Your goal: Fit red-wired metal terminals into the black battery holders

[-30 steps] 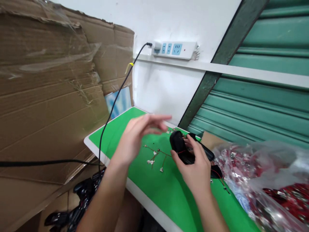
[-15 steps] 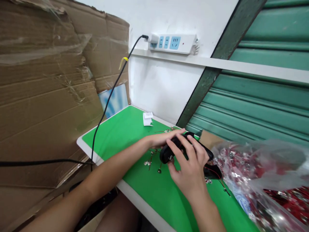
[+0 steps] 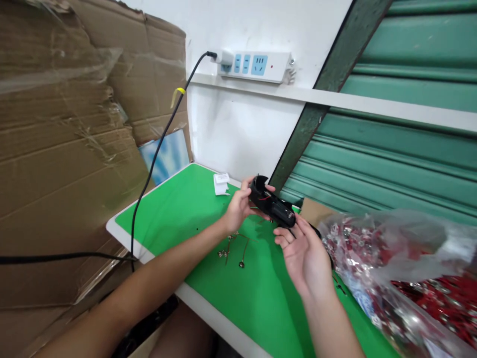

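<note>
Above the green work surface [image 3: 208,228] I hold a hollow black plastic housing [image 3: 276,208], with a rounded open end and a bit of red wire inside. My left hand [image 3: 238,205] is closed around its far, open end. The fingers and thumb of my right hand [image 3: 305,261] close on its near end. Small metal pieces on thin stems or wires [image 3: 241,264] lie on the green surface below my left hand. Another black item shows partly behind my right hand; I cannot tell what it is.
A clear plastic bag [image 3: 376,268] of red and silvery parts fills the right side. Towards the wall lies a small white folded piece [image 3: 221,184]. A black cable [image 3: 158,149] runs from the power strip [image 3: 257,66] past the table's left edge. Cardboard [image 3: 74,164] stands at left.
The black housing has been turned so its open side and red wire show. My left hand now grips its far end, and my right hand has turned palm up at the near end.
</note>
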Tool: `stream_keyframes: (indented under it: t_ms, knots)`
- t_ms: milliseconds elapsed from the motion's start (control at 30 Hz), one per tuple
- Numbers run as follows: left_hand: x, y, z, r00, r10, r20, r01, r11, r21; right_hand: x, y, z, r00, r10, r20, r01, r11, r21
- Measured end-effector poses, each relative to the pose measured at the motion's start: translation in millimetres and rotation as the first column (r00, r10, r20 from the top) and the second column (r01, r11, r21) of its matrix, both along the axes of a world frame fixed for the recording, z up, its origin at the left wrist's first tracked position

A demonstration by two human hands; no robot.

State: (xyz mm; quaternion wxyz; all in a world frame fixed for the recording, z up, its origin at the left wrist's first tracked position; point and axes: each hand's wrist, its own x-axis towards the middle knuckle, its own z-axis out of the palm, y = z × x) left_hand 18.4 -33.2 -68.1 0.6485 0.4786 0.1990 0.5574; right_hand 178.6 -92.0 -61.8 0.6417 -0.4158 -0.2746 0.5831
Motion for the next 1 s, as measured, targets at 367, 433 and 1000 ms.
stream_keyframes:
  t_ms: [367, 433, 1000]
  knots:
    - [-3, 7, -6.9, 0.717, -0.656, -0.237, 0.577, 0.749, -0.327, 20, 4, 10.3, 0.951, -0.175, 0.257, 0.154, 0.983, 0.097]
    - [2, 4, -10.7, 0.752, -0.604, -0.262, 0.541, 0.794, -0.277, 18, 5, 7.8, 0.912, -0.264, 0.314, 0.229, 0.963, 0.143]
    - [18, -24, -3.9, 0.846, -0.149, -0.511, 0.278, 0.943, 0.185, 10, 1, -1.6, 0.781, -0.419, 0.463, 0.337, 0.907, 0.253]
